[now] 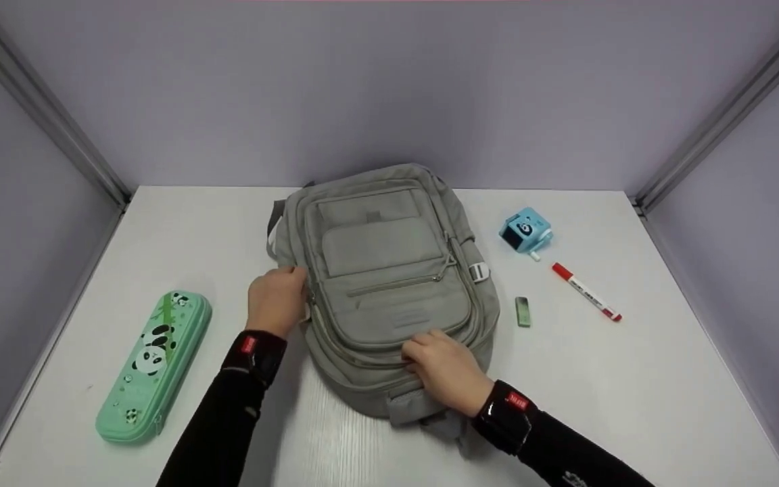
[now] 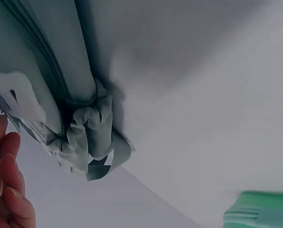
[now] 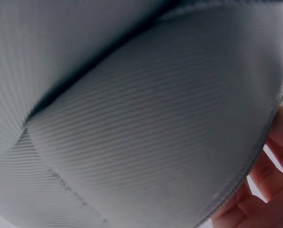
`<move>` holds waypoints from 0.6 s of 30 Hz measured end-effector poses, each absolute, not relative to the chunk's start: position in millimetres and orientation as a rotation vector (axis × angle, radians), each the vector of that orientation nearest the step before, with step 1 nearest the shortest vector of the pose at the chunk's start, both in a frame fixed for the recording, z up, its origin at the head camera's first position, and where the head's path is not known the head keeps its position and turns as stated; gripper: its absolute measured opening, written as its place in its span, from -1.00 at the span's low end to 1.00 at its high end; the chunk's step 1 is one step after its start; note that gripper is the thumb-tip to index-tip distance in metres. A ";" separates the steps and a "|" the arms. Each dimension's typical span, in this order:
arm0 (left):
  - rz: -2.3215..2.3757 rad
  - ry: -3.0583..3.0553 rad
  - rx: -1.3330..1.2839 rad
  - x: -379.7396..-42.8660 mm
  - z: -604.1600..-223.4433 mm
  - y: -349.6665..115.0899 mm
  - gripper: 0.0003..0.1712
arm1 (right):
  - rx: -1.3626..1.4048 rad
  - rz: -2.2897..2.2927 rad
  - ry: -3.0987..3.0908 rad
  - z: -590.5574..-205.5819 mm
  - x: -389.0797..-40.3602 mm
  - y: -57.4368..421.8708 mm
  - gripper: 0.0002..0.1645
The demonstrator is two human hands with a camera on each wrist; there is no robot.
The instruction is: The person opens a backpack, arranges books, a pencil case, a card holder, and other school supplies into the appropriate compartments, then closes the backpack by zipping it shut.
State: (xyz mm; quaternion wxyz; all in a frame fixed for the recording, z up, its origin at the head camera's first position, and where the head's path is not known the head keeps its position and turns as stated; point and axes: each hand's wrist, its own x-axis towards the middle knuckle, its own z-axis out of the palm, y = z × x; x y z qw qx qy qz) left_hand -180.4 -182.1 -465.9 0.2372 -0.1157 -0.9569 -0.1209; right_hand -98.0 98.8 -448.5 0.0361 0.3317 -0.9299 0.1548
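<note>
A grey backpack (image 1: 383,247) lies on its back on the white table, its front pockets and zippers facing up. At its left side my left hand (image 1: 276,301) has curled fingers and pinches the bag's edge near the zipper; exactly what sits between the fingertips is hidden. A white buckle (image 2: 22,97) and gathered side fabric show beside those fingers in the left wrist view. Lower down, my right hand (image 1: 449,370) grips the bag's edge by the curved zipper at the near end. Ribbed grey fabric fills most of the right wrist view, the fingers (image 3: 269,173) at its edge.
A green panda pencil case (image 1: 153,368) lies at the left. To the bag's right are a blue panda-printed pencil sharpener (image 1: 526,230), a red-capped marker (image 1: 587,292) and a small green block (image 1: 523,312). Grey panels (image 1: 389,88) enclose the table's back and sides.
</note>
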 end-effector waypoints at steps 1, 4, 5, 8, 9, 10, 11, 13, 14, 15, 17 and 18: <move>-0.309 -2.629 -0.290 -184.7 -464.0 -182.7 -0.87 | 1.025 0.480 -2.856 -448.1 -98.0 98.7 -0.96; -0.247 -2.631 -0.186 -195.9 -460.0 -183.7 -0.92 | 1.042 0.480 -2.848 -446.9 -98.2 98.6 -0.96; -0.227 -2.623 -0.151 -198.8 -458.5 -183.6 -0.93 | 1.049 0.479 -2.845 -446.6 -98.4 98.7 -0.96; -0.182 -2.591 -0.060 -205.2 -455.2 -181.4 -0.91 | 1.057 0.472 -2.837 -446.2 -99.0 99.1 -0.96; -0.176 -2.582 -0.039 -206.3 -454.2 -180.4 -0.90 | 1.059 0.467 -2.833 -446.3 -99.3 99.5 -0.95; -0.174 -2.582 -0.020 -206.9 -453.1 -179.2 -0.89 | 1.064 0.460 -2.826 -446.6 -99.7 100.1 -0.95; -0.181 -2.586 -0.003 -207.0 -452.3 -178.2 -0.89 | 1.069 0.438 -2.815 -447.1 -100.3 100.9 -0.95; -0.204 -2.623 0.021 -205.5 -451.2 -177.0 -0.90 | 1.076 0.369 -2.785 -448.1 -101.9 103.8 -0.94; -0.222 -2.650 0.028 -203.7 -450.5 -176.8 -0.91 | 1.079 0.328 -2.766 -448.5 -103.1 105.9 -0.94; -0.245 -2.678 0.034 -201.3 -449.7 -176.6 -0.91 | 1.080 0.288 -2.751 -449.0 -104.4 108.6 -0.94; -0.290 -2.736 0.033 -194.5 -448.2 -176.9 -0.95 | 1.076 0.215 -2.728 -449.6 -107.9 115.2 -0.94; -0.316 -2.754 0.026 -190.0 -448.1 -177.1 -0.94 | 1.073 0.189 -2.722 -449.4 -109.9 119.1 -0.93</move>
